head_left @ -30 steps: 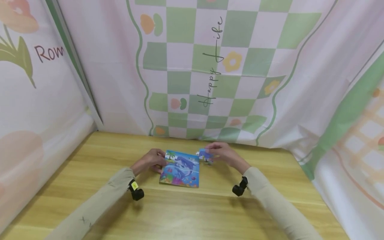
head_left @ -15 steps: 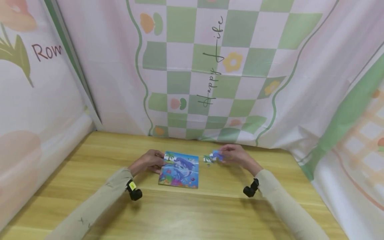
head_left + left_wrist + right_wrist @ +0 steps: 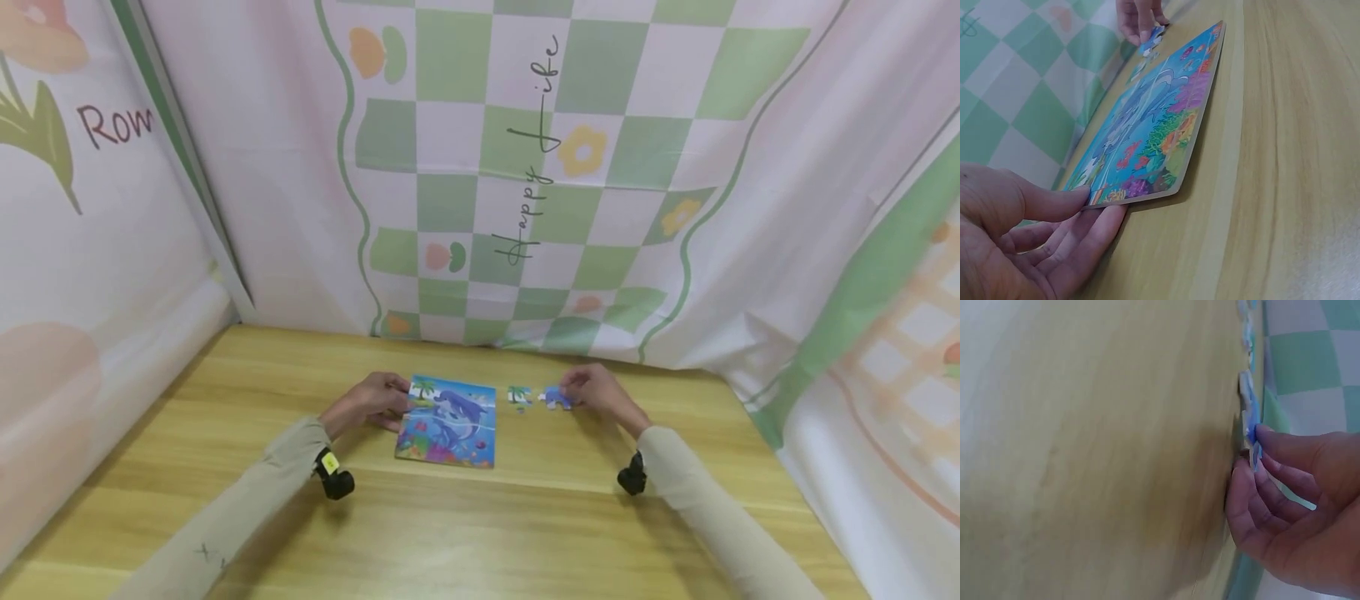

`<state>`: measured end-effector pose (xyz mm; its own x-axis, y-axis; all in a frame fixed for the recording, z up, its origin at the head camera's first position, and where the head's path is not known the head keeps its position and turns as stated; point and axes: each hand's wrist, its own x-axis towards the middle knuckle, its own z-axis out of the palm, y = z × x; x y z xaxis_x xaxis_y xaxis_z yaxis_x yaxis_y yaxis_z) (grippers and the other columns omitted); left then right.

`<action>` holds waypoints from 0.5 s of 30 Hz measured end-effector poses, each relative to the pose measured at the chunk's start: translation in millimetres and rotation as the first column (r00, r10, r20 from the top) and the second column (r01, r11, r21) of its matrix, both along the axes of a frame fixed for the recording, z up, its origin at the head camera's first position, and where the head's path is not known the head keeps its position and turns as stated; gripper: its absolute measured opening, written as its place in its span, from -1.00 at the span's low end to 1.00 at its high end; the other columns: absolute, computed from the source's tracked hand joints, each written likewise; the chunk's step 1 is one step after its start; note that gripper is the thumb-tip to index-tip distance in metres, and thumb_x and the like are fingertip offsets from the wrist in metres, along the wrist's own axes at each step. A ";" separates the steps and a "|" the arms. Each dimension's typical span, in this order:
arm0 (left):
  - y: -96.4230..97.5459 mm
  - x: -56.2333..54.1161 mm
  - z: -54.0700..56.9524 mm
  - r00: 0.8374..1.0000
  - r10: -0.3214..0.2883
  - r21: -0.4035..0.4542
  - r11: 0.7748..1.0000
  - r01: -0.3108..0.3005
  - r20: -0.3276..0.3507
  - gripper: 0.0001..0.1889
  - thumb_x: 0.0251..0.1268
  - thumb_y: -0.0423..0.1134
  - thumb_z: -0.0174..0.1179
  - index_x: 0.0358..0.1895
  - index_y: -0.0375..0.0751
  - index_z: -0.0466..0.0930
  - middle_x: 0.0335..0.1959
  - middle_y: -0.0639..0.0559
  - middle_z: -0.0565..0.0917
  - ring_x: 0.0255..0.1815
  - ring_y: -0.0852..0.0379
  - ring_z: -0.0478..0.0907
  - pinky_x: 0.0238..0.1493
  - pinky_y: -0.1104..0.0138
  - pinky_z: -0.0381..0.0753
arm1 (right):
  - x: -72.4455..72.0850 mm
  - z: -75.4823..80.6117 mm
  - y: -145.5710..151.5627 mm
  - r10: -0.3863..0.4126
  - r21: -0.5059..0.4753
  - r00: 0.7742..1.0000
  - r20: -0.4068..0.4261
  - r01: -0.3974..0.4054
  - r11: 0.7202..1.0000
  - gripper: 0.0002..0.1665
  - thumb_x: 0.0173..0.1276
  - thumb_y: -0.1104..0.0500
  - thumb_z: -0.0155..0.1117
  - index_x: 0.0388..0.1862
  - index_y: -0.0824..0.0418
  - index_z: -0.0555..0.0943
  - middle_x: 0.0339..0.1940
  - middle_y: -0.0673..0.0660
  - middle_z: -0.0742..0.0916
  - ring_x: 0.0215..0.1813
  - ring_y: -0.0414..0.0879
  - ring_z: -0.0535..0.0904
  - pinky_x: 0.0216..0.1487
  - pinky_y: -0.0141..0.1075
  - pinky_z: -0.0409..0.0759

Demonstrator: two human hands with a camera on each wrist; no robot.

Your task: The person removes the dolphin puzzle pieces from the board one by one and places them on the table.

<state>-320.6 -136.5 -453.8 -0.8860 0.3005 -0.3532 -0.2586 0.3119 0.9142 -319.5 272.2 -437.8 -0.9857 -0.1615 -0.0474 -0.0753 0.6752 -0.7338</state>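
Observation:
My left hand (image 3: 371, 398) grips the left edge of a square dolphin picture board (image 3: 450, 442). In the left wrist view its thumb lies on top of the board and its fingers sit under the edge, which is tilted slightly up. To the right, my right hand (image 3: 602, 392) pinches a blue jigsaw puzzle piece (image 3: 554, 398) between thumb and fingers, low at the tabletop. In the right wrist view the puzzle piece (image 3: 1250, 419) appears edge-on. Between board and right hand lies a jigsaw puzzle piece with a palm tree (image 3: 517, 394), apart from both.
The hands work near the back of a wooden table (image 3: 480, 533). A checkered curtain (image 3: 525, 208) hangs right behind its far edge, and more printed cloth (image 3: 90, 250) closes off the sides. Each wrist carries a small black camera (image 3: 336, 477).
My right hand has moved right with the blue puzzle piece, away from the board. The palm tree piece now lies separate from it. My left hand keeps its grip on the board.

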 end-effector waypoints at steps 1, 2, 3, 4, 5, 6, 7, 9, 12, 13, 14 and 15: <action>0.0 0.3 -0.1 1.000 -0.001 -0.002 1.000 0.001 0.001 -0.53 0.38 -0.48 0.27 0.31 -0.50 0.43 -0.10 -0.25 0.66 -0.21 -0.01 0.67 -0.25 0.24 0.91 | -0.6 -1.8 -0.1 0.001 0.021 1.000 -0.018 -0.001 1.000 -0.82 0.43 0.38 0.33 -0.07 0.49 0.67 -0.24 0.31 0.76 -0.33 -0.08 0.65 -0.34 -0.36 0.77; -0.1 0.7 0.0 1.000 0.000 -0.004 1.000 0.000 0.004 -0.53 0.38 -0.48 0.27 0.31 -0.50 0.43 -0.11 -0.25 0.65 -0.22 -0.01 0.66 -0.25 0.25 0.91 | -1.1 -3.2 0.0 0.012 0.037 0.999 -0.032 -0.011 0.999 -0.83 0.43 0.38 0.33 -0.07 0.47 0.68 -0.24 0.31 0.76 -0.33 -0.07 0.65 -0.36 -0.37 0.75; -0.3 1.0 0.0 1.000 0.004 -0.007 1.000 -0.004 0.005 -0.53 0.37 -0.48 0.27 0.31 -0.49 0.43 -0.11 -0.24 0.65 -0.23 0.00 0.66 -0.26 0.25 0.91 | -1.7 -4.2 0.0 0.027 0.052 0.998 -0.049 -0.024 0.998 -0.83 0.43 0.37 0.34 -0.08 0.46 0.68 -0.24 0.30 0.77 -0.32 -0.06 0.64 -0.37 -0.39 0.73; -0.3 1.1 0.2 1.000 0.010 -0.010 1.000 -0.010 0.007 -0.52 0.36 -0.49 0.28 0.31 -0.49 0.44 -0.12 -0.23 0.65 -0.24 0.00 0.66 -0.27 0.26 0.91 | -2.3 -5.3 0.0 0.046 0.061 0.997 -0.062 -0.042 0.997 -0.83 0.43 0.36 0.33 -0.07 0.46 0.68 -0.22 0.31 0.77 -0.31 -0.05 0.65 -0.37 -0.39 0.72; -0.2 1.5 1.0 1.000 0.010 -0.016 1.000 -0.010 0.001 -0.52 0.36 -0.48 0.27 0.31 -0.49 0.44 -0.12 -0.23 0.65 -0.25 0.00 0.65 -0.27 0.26 0.91 | -3.1 -6.1 -0.1 0.054 0.065 0.996 -0.068 -0.050 0.997 -0.84 0.44 0.36 0.33 -0.07 0.44 0.68 -0.22 0.30 0.77 -0.31 -0.05 0.64 -0.38 -0.40 0.71; 0.1 1.7 1.7 1.000 0.008 -0.022 1.000 -0.008 -0.006 -0.52 0.37 -0.48 0.27 0.31 -0.48 0.44 -0.13 -0.23 0.65 -0.26 0.01 0.65 -0.28 0.27 0.91 | -3.9 -6.7 0.1 0.064 0.072 0.995 -0.077 -0.058 0.996 -0.84 0.44 0.36 0.33 -0.07 0.43 0.68 -0.21 0.29 0.76 -0.31 -0.04 0.63 -0.39 -0.41 0.69; 0.4 1.5 2.0 1.000 0.006 -0.031 1.000 -0.006 -0.014 -0.52 0.37 -0.47 0.27 0.31 -0.48 0.44 -0.14 -0.22 0.65 -0.26 0.02 0.64 -0.28 0.27 0.91 | -4.7 -7.2 0.2 0.068 0.075 0.994 -0.080 -0.062 0.995 -0.85 0.45 0.36 0.32 -0.07 0.43 0.68 -0.22 0.29 0.76 -0.31 -0.04 0.62 -0.40 -0.41 0.68; 1.6 1.3 2.7 1.000 0.006 -0.037 0.999 -0.007 -0.020 -0.53 0.36 -0.47 0.27 0.30 -0.48 0.45 -0.15 -0.21 0.65 -0.27 0.03 0.64 -0.29 0.28 0.90 | -6.1 -7.6 0.9 0.070 0.078 0.995 -0.078 -0.064 0.995 -0.86 0.46 0.35 0.32 -0.08 0.42 0.67 -0.23 0.28 0.75 -0.32 -0.05 0.61 -0.40 -0.42 0.66; 3.4 1.1 2.7 1.000 -0.004 -0.044 0.999 0.003 -0.024 -0.53 0.36 -0.47 0.26 0.30 -0.49 0.45 -0.17 -0.20 0.66 -0.29 0.03 0.65 -0.30 0.29 0.90 | -7.5 -7.1 2.0 0.068 0.078 0.996 -0.053 -0.063 0.995 -0.83 0.47 0.32 0.33 -0.06 0.42 0.65 -0.25 0.27 0.75 -0.32 -0.06 0.61 -0.37 -0.41 0.66; 3.8 0.9 2.3 1.000 -0.002 -0.044 0.999 0.001 -0.021 -0.54 0.36 -0.47 0.26 0.29 -0.49 0.45 -0.17 -0.21 0.67 -0.29 0.03 0.65 -0.30 0.29 0.90 | -7.7 -6.6 2.2 0.071 0.077 0.996 -0.047 -0.067 0.995 -0.82 0.47 0.31 0.34 -0.06 0.42 0.65 -0.25 0.28 0.75 -0.31 -0.06 0.61 -0.34 -0.39 0.67; 4.2 1.0 2.2 1.000 0.000 -0.042 0.999 -0.001 -0.019 -0.54 0.36 -0.47 0.26 0.29 -0.49 0.45 -0.17 -0.21 0.67 -0.29 0.03 0.66 -0.31 0.29 0.90 | -7.8 -6.2 2.6 0.076 0.077 0.996 -0.042 -0.072 0.994 -0.80 0.47 0.29 0.35 -0.05 0.43 0.64 -0.24 0.28 0.75 -0.29 -0.05 0.62 -0.31 -0.37 0.68; 4.4 1.0 2.0 1.000 -0.001 -0.044 0.999 0.000 -0.020 -0.54 0.36 -0.47 0.26 0.29 -0.49 0.45 -0.16 -0.21 0.68 -0.29 0.03 0.66 -0.31 0.29 0.90 | -7.5 -5.7 2.9 0.083 0.078 0.996 -0.038 -0.080 0.994 -0.77 0.47 0.28 0.35 -0.04 0.43 0.64 -0.23 0.29 0.75 -0.27 -0.04 0.63 -0.28 -0.35 0.70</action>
